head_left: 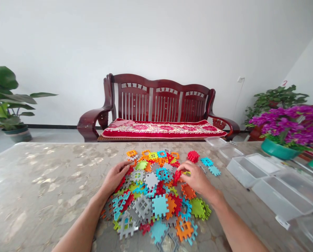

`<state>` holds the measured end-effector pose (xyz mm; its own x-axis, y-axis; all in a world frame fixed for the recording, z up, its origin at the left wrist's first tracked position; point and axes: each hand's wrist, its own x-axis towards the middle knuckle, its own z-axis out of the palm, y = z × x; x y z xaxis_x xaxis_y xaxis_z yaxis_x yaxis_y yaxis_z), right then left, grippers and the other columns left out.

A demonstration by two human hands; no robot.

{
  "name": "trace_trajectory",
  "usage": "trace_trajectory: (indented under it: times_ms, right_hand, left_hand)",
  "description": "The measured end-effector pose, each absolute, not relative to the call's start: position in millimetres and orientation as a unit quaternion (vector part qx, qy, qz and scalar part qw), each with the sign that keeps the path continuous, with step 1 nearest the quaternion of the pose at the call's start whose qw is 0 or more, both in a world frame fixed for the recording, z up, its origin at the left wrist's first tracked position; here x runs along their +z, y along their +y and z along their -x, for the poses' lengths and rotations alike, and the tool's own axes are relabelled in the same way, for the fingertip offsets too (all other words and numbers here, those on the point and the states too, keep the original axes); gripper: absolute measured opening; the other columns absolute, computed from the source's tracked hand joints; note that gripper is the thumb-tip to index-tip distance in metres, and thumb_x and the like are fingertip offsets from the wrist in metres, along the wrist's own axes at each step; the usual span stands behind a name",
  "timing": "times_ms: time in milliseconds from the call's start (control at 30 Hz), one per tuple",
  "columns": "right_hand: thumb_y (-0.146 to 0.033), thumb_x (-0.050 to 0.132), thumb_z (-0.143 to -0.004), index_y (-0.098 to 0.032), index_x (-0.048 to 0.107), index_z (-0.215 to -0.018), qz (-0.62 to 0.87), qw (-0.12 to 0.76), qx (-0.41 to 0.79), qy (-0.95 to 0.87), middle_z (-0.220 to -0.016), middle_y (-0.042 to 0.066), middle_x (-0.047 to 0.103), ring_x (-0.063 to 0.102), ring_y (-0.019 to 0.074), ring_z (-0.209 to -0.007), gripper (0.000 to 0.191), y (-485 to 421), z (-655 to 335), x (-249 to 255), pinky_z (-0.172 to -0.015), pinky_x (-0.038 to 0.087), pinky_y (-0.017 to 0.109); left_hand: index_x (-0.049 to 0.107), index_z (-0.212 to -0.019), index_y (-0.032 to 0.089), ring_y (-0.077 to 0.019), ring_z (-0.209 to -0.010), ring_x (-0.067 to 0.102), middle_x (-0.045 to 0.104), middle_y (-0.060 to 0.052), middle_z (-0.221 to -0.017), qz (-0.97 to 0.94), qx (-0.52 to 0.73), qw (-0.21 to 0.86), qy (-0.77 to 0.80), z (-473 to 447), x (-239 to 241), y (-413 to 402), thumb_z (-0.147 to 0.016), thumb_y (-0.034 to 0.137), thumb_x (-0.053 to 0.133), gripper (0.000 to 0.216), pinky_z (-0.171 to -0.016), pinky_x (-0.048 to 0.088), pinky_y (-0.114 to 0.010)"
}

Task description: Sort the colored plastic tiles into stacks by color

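Note:
A heap of toothed plastic building tiles in blue, orange, grey, green and red lies on the table in front of me. My right hand (194, 175) is over the heap's right side, its thumb and fingers pinching a red toothed tile (176, 177) that stands on edge. At the heap's left edge rests my left hand (116, 175), fingers stretched toward the tiles and holding nothing I can see. Between the hands lie a blue window tile (163, 173) and a grey square tile (151, 180). Beyond my right hand is a small red stack of tiles (193, 156).
Two light-blue tiles (214, 170) lie right of the heap. Clear plastic boxes (279, 199) stand on the patterned table (41, 196) at the right, near purple flowers in a teal pot (279, 149). A wooden bench (163, 101) is behind the table.

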<state>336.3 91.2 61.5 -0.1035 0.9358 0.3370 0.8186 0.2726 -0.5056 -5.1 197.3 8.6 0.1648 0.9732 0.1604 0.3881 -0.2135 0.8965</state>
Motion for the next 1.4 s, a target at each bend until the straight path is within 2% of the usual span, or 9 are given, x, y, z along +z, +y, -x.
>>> trace_trajectory:
  times_ms: [200,300,400,467,633,800,1033,1233,1400]
  right_hand:
    - [-0.003,0.048,-0.070,-0.020,0.071,-0.103,0.657,0.316,0.180,-0.660,-0.098,0.004,0.073,0.067,0.0181,-0.086,0.044,106,-354,31,-0.074,0.052,0.028]
    - [-0.005,0.049,-0.071,-0.019,0.069,-0.115,0.666,0.303,0.172,-0.659,-0.109,0.007,0.073,0.068,0.0203,-0.097,0.050,105,-352,25,-0.086,0.053,0.033]
    - [-0.009,0.052,-0.071,-0.019,0.067,-0.121,0.660,0.296,0.133,-0.677,-0.123,0.009,0.070,0.062,0.0237,-0.116,0.053,103,-347,24,-0.104,0.045,0.040]
    - [-0.007,0.052,-0.069,-0.019,0.066,-0.123,0.657,0.293,0.140,-0.680,-0.127,0.009,0.068,0.060,0.0240,-0.119,0.057,102,-345,24,-0.106,0.043,0.041]
    - [-0.002,0.049,-0.063,-0.018,0.063,-0.129,0.660,0.309,0.260,-0.633,-0.124,0.009,0.069,0.065,0.0216,-0.106,0.070,102,-350,26,-0.090,0.053,0.034]
    - [-0.006,0.056,-0.067,-0.018,0.066,-0.122,0.620,0.320,0.309,-0.646,-0.124,0.009,0.067,0.066,0.0216,-0.104,0.057,106,-355,18,-0.086,0.055,0.034]
    - [-0.006,0.061,-0.068,-0.022,0.070,-0.116,0.612,0.294,0.169,-0.715,-0.123,0.008,0.067,0.061,0.0221,-0.115,0.051,104,-347,10,-0.101,0.047,0.038]
    - [-0.015,0.058,-0.080,-0.021,0.073,-0.112,0.637,0.291,0.162,-0.695,-0.102,0.006,0.075,0.069,0.0202,-0.093,0.035,102,-351,30,-0.086,0.053,0.033]
    - [-0.021,0.061,-0.080,-0.019,0.071,-0.114,0.669,0.293,0.154,-0.666,-0.108,0.009,0.075,0.069,0.0212,-0.092,0.036,102,-365,41,-0.083,0.053,0.033]
  left_hand:
    - [0.074,-0.110,0.020,-0.0275,-0.108,0.067,0.075,-0.005,-0.115,-0.679,0.389,0.359,0.508,7,8,199,-0.079,0.058,0.055,0.053,-0.103,0.045,-0.037]
    - [0.074,-0.112,0.020,-0.0276,-0.110,0.066,0.075,-0.005,-0.116,-0.682,0.385,0.357,0.509,7,6,199,-0.080,0.058,0.055,0.053,-0.103,0.044,-0.037]
    - [0.074,-0.112,0.020,-0.0274,-0.110,0.066,0.075,-0.005,-0.115,-0.680,0.386,0.361,0.508,8,6,200,-0.080,0.058,0.055,0.054,-0.102,0.044,-0.037]
    - [0.073,-0.113,0.019,-0.0273,-0.109,0.066,0.075,-0.005,-0.115,-0.679,0.385,0.364,0.508,8,5,200,-0.080,0.059,0.055,0.055,-0.103,0.044,-0.037]
    - [0.073,-0.114,0.020,-0.0275,-0.110,0.065,0.075,-0.005,-0.116,-0.680,0.386,0.365,0.505,9,1,203,-0.080,0.058,0.056,0.054,-0.104,0.043,-0.038]
    - [0.074,-0.113,0.020,-0.0276,-0.107,0.066,0.075,-0.005,-0.115,-0.680,0.387,0.360,0.507,10,-1,204,-0.080,0.057,0.056,0.053,-0.104,0.043,-0.039]
    - [0.074,-0.113,0.020,-0.0278,-0.109,0.066,0.075,-0.006,-0.115,-0.679,0.390,0.361,0.506,10,-2,204,-0.080,0.060,0.056,0.055,-0.102,0.046,-0.038]
    - [0.075,-0.111,0.023,-0.0279,-0.110,0.066,0.075,-0.005,-0.117,-0.681,0.385,0.356,0.512,10,1,204,-0.078,0.062,0.056,0.055,-0.102,0.046,-0.037]
    - [0.073,-0.114,0.021,-0.0278,-0.111,0.065,0.074,-0.005,-0.119,-0.691,0.371,0.346,0.515,10,0,205,-0.081,0.060,0.053,0.055,-0.103,0.045,-0.037]
